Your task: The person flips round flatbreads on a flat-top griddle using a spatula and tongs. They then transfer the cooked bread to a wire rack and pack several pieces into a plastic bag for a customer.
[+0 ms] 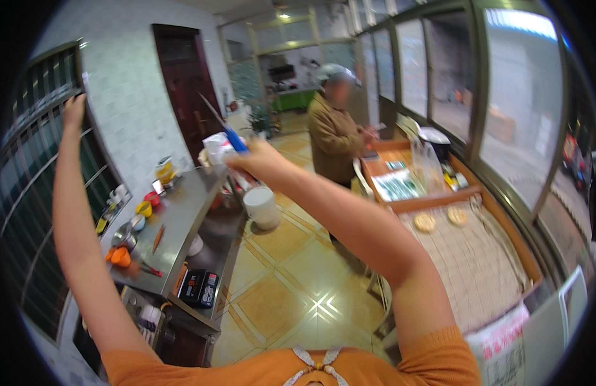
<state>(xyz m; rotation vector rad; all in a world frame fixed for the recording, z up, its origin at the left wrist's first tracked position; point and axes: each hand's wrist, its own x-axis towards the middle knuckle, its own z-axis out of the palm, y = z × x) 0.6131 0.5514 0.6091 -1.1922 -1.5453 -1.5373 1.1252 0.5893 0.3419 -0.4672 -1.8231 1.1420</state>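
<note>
The left hand is overlapping the barred window; I cannot tell its grip. Rightward, a probably light, stiff blue-handled blade is jutting up-left from the right hand gripping its handle, the safest hold.

My top: plain orange, the short sleeves ending above the elbows. Pale patterned straps cross on my chest; small yellow-orange spot at the crossing, knot or bead, cannot tell. Forearms bare. Left hand and right hand ungloved.
</note>
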